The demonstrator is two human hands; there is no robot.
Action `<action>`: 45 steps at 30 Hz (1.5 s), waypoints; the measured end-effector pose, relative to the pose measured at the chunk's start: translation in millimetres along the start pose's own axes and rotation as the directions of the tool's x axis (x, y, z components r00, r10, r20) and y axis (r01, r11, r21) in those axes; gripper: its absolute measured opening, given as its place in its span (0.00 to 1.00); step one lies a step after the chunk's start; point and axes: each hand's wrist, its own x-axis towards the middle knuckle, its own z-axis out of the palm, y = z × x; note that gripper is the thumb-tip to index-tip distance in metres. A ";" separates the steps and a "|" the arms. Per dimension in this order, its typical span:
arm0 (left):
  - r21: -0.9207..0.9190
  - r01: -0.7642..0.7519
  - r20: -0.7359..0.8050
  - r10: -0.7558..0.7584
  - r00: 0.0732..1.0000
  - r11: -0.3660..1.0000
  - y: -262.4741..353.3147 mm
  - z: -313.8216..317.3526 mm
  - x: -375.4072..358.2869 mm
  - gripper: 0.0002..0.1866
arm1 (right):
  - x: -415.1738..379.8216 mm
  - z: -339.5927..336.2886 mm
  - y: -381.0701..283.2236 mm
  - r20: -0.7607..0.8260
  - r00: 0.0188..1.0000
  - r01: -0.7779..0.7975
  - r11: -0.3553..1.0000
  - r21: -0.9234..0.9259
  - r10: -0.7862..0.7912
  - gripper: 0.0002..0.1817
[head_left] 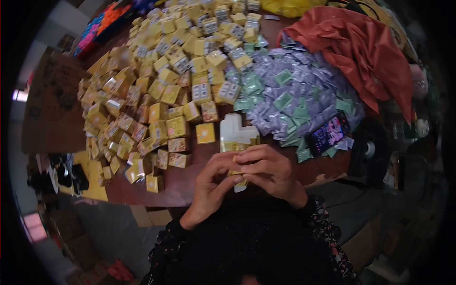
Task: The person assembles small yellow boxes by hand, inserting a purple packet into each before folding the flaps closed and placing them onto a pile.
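My left hand (210, 179) and my right hand (273, 172) meet at the table's front edge, fingers closed around a small yellow carton (241, 183). Fingers cover most of this carton, so its folds and flaps are largely hidden. Just beyond my fingertips lie flat, unfolded white-and-yellow carton blanks (231, 127). A single yellow box (205, 133) sits to the left of the blanks. To their right spreads a heap of small lilac and green sachets (285, 90).
Many yellow boxes (166, 95) pile across the left and back of the reddish table (190, 187). A lit phone (329, 134) rests on the sachets' near edge. Red cloth (351, 47) drapes at the back right. A black tape roll (369, 149) stands right; a cardboard box (54, 104) stands left.
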 end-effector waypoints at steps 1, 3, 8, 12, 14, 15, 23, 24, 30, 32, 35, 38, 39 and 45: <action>-0.020 0.023 -0.050 -0.024 0.998 1.000 1.5 3.3 0.2 0.10 | -1.6 -0.6 0.5 0.007 1.000 0.014 1.000 -0.017 -0.014 0.12; 0.104 0.042 -0.046 -0.037 0.998 0.994 2.6 -1.3 -2.1 0.08 | -4.4 2.7 -2.1 -0.016 1.000 0.010 0.999 -0.048 -0.011 0.09; 0.120 -0.056 -0.149 0.074 0.986 0.991 0.1 -2.7 1.9 0.09 | -10.8 3.1 -10.1 -0.092 0.964 -0.252 0.968 -0.008 0.250 0.29; -0.083 -0.175 -0.301 0.143 0.943 0.981 0.2 -3.3 11.9 0.16 | -15.4 14.6 -4.1 -0.009 0.896 -0.433 0.876 0.211 0.445 0.32; -0.114 -0.161 -0.232 0.131 0.964 0.980 0.6 -1.3 12.3 0.19 | -15.0 13.7 -2.6 -0.058 0.901 -0.403 0.877 0.261 0.431 0.26; -0.130 -0.154 -0.198 0.127 0.972 0.979 0.8 -0.4 11.3 0.21 | -14.5 12.2 -2.5 -0.081 0.902 -0.387 0.877 0.285 0.424 0.23; 0.631 0.005 0.070 -0.063 0.996 0.776 26.6 12.7 3.9 0.39 | 0.7 -12.2 -0.3 -0.091 0.964 -0.264 0.950 -0.167 0.251 0.10; 0.639 0.020 0.077 -0.090 0.993 0.769 28.2 10.5 3.6 0.39 | 2.9 -10.8 0.1 -0.048 0.969 -0.245 0.945 -0.219 0.240 0.10; 0.568 0.163 0.056 -0.236 0.970 0.806 42.2 1.9 3.6 0.36 | 14.5 -11.7 -4.4 0.008 0.950 -0.311 0.948 -0.074 0.312 0.10; 0.384 0.344 -0.035 -0.359 0.933 0.857 36.7 -3.0 -3.5 0.33 | 16.6 -18.5 -4.7 0.051 0.929 -0.367 0.930 -0.012 0.367 0.10; 0.276 0.421 -0.020 -0.433 0.901 0.864 38.5 -3.5 -6.5 0.31 | 16.6 -25.9 -5.6 0.117 0.870 -0.485 0.874 0.025 0.480 0.11; 0.392 0.347 -0.011 -0.373 0.928 0.852 34.1 -1.1 -7.1 0.32 | 16.0 -20.5 1.1 0.101 0.851 -0.523 0.848 0.080 0.515 0.11; 0.361 0.342 -0.012 -0.362 0.932 0.868 34.0 -1.0 -7.7 0.32 | 16.6 -20.8 1.3 0.105 0.854 -0.517 0.852 0.076 0.509 0.11; 0.191 0.234 -0.091 -0.221 0.971 0.953 26.0 -27.9 -16.4 0.36 | 28.3 -70.5 7.0 -0.407 0.739 -0.483 0.843 0.235 0.537 0.07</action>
